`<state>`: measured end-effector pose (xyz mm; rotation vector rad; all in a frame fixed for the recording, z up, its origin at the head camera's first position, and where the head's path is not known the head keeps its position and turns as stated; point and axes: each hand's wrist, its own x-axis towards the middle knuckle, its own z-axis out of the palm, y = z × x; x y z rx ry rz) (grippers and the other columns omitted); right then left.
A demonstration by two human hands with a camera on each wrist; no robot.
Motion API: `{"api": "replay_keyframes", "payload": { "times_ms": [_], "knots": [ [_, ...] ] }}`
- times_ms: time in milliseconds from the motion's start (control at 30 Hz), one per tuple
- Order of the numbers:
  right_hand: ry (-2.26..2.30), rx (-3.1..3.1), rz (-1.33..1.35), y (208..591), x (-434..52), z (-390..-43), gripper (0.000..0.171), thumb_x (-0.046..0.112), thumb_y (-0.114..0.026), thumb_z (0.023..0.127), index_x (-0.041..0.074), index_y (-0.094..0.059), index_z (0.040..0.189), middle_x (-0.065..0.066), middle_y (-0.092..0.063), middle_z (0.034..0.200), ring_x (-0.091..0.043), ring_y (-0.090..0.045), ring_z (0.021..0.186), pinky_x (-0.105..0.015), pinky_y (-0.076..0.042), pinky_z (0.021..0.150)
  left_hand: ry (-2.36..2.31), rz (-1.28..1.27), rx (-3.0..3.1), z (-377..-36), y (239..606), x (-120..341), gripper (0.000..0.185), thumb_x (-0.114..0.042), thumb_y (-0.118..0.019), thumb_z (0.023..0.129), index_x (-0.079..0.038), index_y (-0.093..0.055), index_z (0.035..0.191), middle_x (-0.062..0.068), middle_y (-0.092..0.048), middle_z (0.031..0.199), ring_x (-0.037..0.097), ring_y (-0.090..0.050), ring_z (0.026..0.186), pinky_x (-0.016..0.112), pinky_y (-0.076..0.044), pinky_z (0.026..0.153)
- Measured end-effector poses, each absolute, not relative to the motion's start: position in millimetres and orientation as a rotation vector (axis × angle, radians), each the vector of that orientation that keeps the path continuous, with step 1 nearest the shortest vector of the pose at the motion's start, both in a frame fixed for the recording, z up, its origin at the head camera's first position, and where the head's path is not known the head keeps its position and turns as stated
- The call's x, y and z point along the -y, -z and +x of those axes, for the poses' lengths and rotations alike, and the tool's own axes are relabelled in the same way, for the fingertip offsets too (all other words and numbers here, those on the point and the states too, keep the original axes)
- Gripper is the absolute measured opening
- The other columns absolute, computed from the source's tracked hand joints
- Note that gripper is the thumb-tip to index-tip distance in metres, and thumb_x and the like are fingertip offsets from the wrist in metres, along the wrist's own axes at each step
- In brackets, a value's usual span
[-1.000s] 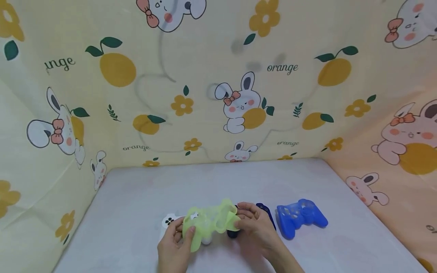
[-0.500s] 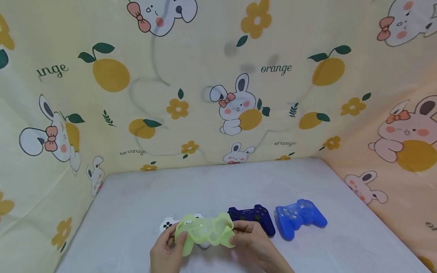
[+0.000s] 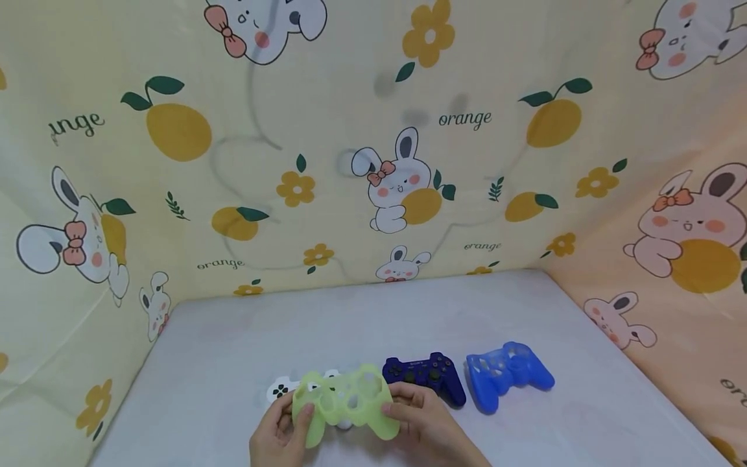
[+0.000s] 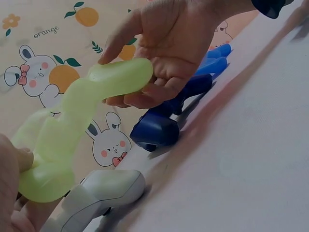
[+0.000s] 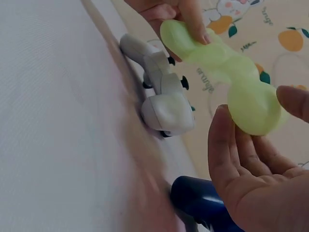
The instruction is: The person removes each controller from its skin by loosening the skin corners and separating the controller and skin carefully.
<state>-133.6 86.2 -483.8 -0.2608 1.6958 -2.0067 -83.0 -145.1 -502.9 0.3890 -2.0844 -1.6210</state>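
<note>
— So, where is the green silicone cover [image 3: 345, 402] right now?

— Lifted just above the white controller [image 3: 281, 390], which lies on the table [image 3: 362, 324]. Both hands have it: the left hand [image 3: 279, 433] pinches the left grip lobe between thumb and fingers, and the right hand [image 3: 421, 425] holds the right lobe, thumb on top and fingers loosely curled beneath.

— How would you expect it to handle?

— Soft and very light, I'd judge. In the left wrist view it bends into a wavy shape between the hands, so it's floppy and stretchy rather than stiff. Not fragile, but it may fold in on itself, and silicone tends to cling rather than slip.

— Best place to grasp it?

— At the two lobes, as now; holding both ends keeps the shell spread open.

— Anything else near the white controller?

— Just right of it sits a dark blue controller [image 3: 426, 376], and further right a blue silicone cover [image 3: 506, 374], apart from both hands.
</note>
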Motion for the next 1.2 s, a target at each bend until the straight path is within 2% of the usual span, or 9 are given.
{"api": "replay_keyframes", "payload": {
  "times_ms": [133,233,367,400,467,567,700,867,1200],
  "knots": [
    [2.009,-1.748,-0.264,484,-87,-135,0.036,0.015,-0.066,0.095,-0.006,-0.060,0.124,-0.011,-0.067,0.111,-0.016,-0.062,0.092,-0.027,-0.052,0.076,1.643,0.388,2.106,-82,502,145,0.030,-0.007,-0.074,0.088,0.001,-0.064,0.116,0.006,-0.065,0.090,0.012,-0.067,0.084,0.022,-0.055,0.070],
    [2.043,-1.761,-0.241,485,-88,-136,0.040,0.014,-0.066,0.095,-0.007,-0.058,0.128,-0.012,-0.067,0.112,-0.016,-0.063,0.088,-0.026,-0.053,0.072,1.719,0.377,2.099,-83,502,144,0.034,-0.011,-0.075,0.089,0.000,-0.063,0.118,0.007,-0.065,0.091,0.013,-0.067,0.085,0.023,-0.055,0.069],
    [2.042,-1.785,-0.226,485,-91,-137,0.042,0.015,-0.066,0.095,-0.007,-0.057,0.130,-0.013,-0.068,0.111,-0.011,-0.055,0.070,-0.022,-0.044,0.057,1.918,0.415,2.109,-85,500,143,0.045,-0.022,-0.073,0.092,0.005,-0.059,0.125,0.011,-0.065,0.099,0.019,-0.067,0.091,0.026,-0.055,0.072],
    [2.042,-1.782,-0.227,484,-92,-138,0.042,0.015,-0.066,0.096,-0.007,-0.056,0.130,-0.013,-0.068,0.111,-0.011,-0.054,0.069,-0.022,-0.044,0.057,1.952,0.439,2.131,-86,499,143,0.049,-0.026,-0.071,0.092,0.006,-0.058,0.127,0.012,-0.065,0.100,0.020,-0.066,0.092,0.027,-0.055,0.073],
    [2.024,-1.820,-0.222,484,-93,-139,0.041,0.016,-0.066,0.095,-0.006,-0.058,0.129,-0.012,-0.069,0.107,-0.009,-0.043,0.058,-0.022,-0.036,0.049,2.006,0.477,2.190,-88,498,145,0.058,-0.035,-0.067,0.095,0.009,-0.055,0.130,0.017,-0.066,0.107,0.023,-0.065,0.097,0.029,-0.055,0.076],
    [2.050,-1.773,-0.238,484,-95,-139,0.041,0.013,-0.065,0.096,-0.009,-0.056,0.129,-0.015,-0.069,0.109,-0.009,-0.055,0.064,-0.021,-0.046,0.056,2.083,0.476,2.250,-88,499,152,0.068,-0.046,-0.059,0.097,0.012,-0.052,0.132,0.020,-0.065,0.114,0.024,-0.063,0.097,0.031,-0.054,0.075],
    [2.098,-1.670,-0.251,483,-94,-138,0.039,0.010,-0.063,0.096,-0.011,-0.056,0.128,-0.017,-0.066,0.114,-0.020,-0.066,0.094,-0.030,-0.055,0.077,2.359,0.389,2.169,-86,503,162,0.073,-0.048,-0.060,0.096,0.012,-0.048,0.136,0.017,-0.066,0.112,0.023,-0.065,0.090,0.034,-0.056,0.072],
    [2.081,-1.669,-0.250,480,-100,-137,0.035,0.012,-0.065,0.095,-0.008,-0.060,0.123,-0.016,-0.067,0.112,-0.022,-0.066,0.095,-0.034,-0.055,0.078,2.601,0.294,2.062,-85,510,165,0.075,-0.044,-0.065,0.093,0.014,-0.043,0.137,0.013,-0.067,0.107,0.025,-0.067,0.089,0.037,-0.057,0.073],
    [1.892,-1.791,-0.463,463,-142,-146,0.031,0.008,-0.065,0.094,-0.010,-0.059,0.118,-0.021,-0.068,0.107,-0.023,-0.068,0.090,-0.033,-0.056,0.076,2.451,0.190,2.176,-94,504,136,0.064,-0.037,-0.066,0.095,0.016,-0.051,0.128,0.016,-0.068,0.107,0.024,-0.066,0.092,0.034,-0.056,0.073]
  ]
}}
